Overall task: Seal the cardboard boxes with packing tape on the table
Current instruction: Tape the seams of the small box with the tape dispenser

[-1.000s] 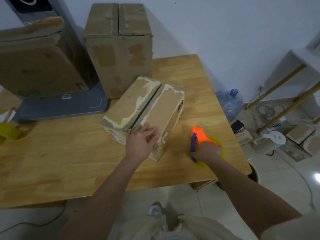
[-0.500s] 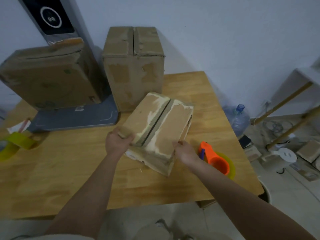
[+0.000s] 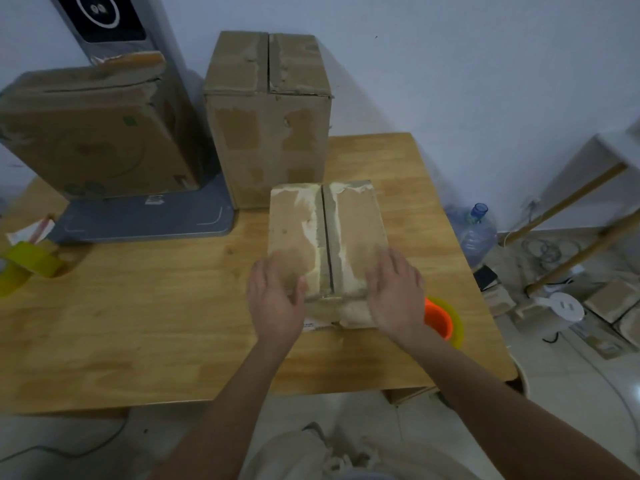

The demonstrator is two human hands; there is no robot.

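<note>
Small cardboard box (image 3: 327,237) lay flat on the wooden worktop (image 3: 138,323), near its front right part, top seam running away from the person and still showing as an open dark slit between the two flaps, with pale torn strips along it. Left hand (image 3: 275,299) rested at the box's near left corner, fingers loosely spread over the flap and edge; somewhat blurred, no firm grip visible. Right hand (image 3: 396,292) lay flat on the near right flap, fingers straight and pressing down. Orange tape dispenser (image 3: 441,320) with a yellowish roll sat on the worktop just beside the right wrist, untouched. Behind the small box stood a tall box (image 3: 268,116), upright, its top seam closed. To the left, a large box (image 3: 93,133) leaned on a grey stand (image 3: 145,220). A yellow-green tape roll (image 3: 24,268) lay at the far left edge.
</note>
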